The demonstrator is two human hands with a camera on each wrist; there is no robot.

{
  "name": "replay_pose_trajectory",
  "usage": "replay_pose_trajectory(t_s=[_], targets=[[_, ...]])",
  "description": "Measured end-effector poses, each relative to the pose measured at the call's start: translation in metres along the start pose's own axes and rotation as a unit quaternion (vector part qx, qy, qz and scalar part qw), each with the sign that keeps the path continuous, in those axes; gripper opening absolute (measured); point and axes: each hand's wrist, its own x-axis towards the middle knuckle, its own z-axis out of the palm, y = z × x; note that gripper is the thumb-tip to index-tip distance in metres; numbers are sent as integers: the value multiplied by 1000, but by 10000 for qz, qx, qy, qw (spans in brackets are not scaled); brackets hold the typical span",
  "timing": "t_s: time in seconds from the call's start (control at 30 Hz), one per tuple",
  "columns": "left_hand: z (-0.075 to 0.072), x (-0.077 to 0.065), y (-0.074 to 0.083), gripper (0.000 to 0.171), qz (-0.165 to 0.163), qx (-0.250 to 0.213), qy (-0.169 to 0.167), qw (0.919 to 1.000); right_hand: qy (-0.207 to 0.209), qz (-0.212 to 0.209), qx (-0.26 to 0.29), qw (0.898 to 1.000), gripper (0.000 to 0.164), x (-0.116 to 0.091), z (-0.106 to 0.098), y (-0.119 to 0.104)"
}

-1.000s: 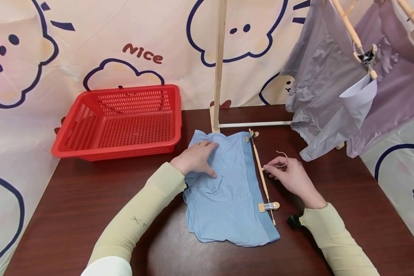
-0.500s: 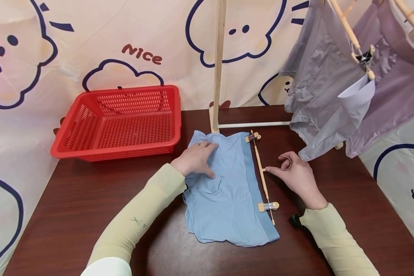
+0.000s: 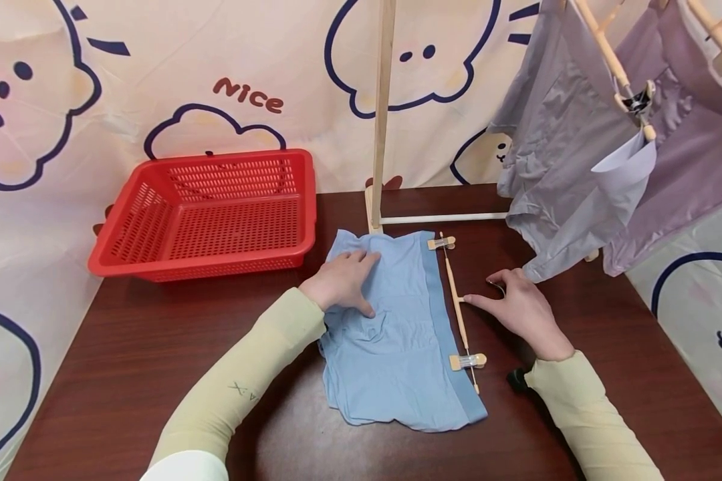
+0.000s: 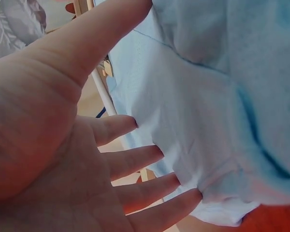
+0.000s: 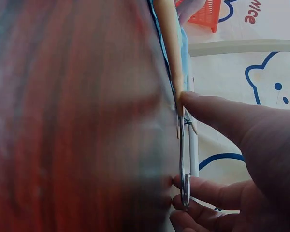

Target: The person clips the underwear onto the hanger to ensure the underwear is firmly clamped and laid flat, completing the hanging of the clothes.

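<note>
Light blue underpants (image 3: 391,374) lie flat on the dark wooden table, their darker waistband on the right. A clip hanger (image 3: 456,308) lies along that waistband. Its far clip (image 3: 441,243) and near clip (image 3: 466,361) both sit at the waistband. My left hand (image 3: 341,279) rests on the upper left of the cloth with its fingers spread. With thumb and fingertips, my right hand (image 3: 522,312) holds the hanger by its metal hook (image 5: 182,159). In the right wrist view the thumb touches the hook's base and the fingers meet its curved end.
A red plastic basket (image 3: 201,264) stands at the back left. Behind the underpants rises a wooden rack post (image 3: 382,120) with a white bottom bar (image 3: 445,218). Grey (image 3: 547,167) and mauve (image 3: 686,160) garments hang from hangers at the right.
The hanger's hook has turned down out of clear view behind my right fingers. The far clip has shifted slightly to the right and lies flatter. My left hand has stayed on the underpants.
</note>
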Motion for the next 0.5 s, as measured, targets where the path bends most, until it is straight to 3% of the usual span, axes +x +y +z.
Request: replay_pose_trajectory(t_s=[0.27, 0.5], targets=[[0, -11, 5, 114, 24, 296, -92, 9995, -104, -75, -232, 9996, 76, -1, -3, -6], [3, -17, 6, 111, 18, 443, 29, 9990, -197, -122, -222, 9995, 76, -3, -4, -9]])
